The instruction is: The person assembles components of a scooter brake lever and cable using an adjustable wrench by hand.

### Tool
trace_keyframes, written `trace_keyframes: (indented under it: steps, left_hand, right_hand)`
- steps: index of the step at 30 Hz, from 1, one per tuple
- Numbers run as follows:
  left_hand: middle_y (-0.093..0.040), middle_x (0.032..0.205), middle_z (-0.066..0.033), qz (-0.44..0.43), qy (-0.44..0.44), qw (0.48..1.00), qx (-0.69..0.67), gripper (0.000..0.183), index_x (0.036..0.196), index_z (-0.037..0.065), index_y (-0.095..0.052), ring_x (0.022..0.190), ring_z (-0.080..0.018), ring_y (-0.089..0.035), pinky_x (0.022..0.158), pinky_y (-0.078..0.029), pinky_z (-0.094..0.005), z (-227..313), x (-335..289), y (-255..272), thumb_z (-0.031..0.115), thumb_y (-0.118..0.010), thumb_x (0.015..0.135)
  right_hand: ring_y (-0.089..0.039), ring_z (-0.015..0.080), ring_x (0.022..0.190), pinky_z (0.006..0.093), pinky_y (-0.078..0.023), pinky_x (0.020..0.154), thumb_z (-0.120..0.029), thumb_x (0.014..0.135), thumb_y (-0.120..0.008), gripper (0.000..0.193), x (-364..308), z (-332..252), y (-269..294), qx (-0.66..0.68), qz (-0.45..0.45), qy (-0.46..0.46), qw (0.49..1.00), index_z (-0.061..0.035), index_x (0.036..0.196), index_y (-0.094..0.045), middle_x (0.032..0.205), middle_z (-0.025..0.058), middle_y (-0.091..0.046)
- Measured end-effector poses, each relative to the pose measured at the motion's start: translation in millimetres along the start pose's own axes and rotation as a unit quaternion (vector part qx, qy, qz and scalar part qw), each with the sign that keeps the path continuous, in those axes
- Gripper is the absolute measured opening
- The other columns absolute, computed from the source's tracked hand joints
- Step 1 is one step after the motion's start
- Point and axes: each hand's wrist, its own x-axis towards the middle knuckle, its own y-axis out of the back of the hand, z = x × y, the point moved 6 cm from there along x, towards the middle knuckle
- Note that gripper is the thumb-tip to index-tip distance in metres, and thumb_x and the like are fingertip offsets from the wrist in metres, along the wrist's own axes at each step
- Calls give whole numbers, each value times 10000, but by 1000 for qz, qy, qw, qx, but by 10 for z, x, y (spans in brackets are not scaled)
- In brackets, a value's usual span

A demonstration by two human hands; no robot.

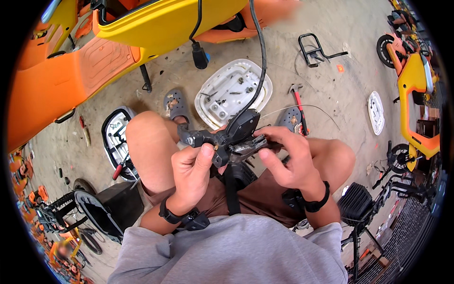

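My left hand (193, 171) grips a black handlebar control assembly (226, 138) from below, thumb pressed on its middle. My right hand (286, 158) holds the same part from the right, fingers wrapped over its metal end. A thick black cable (260, 57) runs from the part's top up to the orange and yellow scooter (94, 52). I sit with bare knees apart, the part held above my lap.
A white plastic cover (227, 97) with loose screws lies on the concrete ahead. A red-handled hammer (299, 106) lies right of it. A black-rimmed panel (115, 135) with red-handled pliers (120, 168) is at my left knee. More scooters (416, 85) stand at right.
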Motion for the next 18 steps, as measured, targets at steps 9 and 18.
trace_keyframes:
  steps: [9, 18]
  left_hand:
    - [-630, 776, -106, 40, 16, 997, -62, 359, 845, -68, -643, 606, -148, -553, 516, -449, -285, 9, 12, -43, 216, -514, 1023]
    - [-663, 866, -130, 44, 40, 994, -93, 345, 869, -50, -645, 657, -147, -573, 511, -450, -276, -4, 20, -78, 212, -491, 1032]
  right_hand:
    - [-614, 182, 552, 257, -480, 523, -105, 785, -777, 231, -26, 5, 64, -7, 33, 16, 999, 21, 950, -675, 768, 114, -679]
    - [-645, 182, 587, 271, -496, 529, -122, 781, -790, 264, 0, -53, 67, -18, 22, 15, 999, 10, 984, -686, 818, 139, -700]
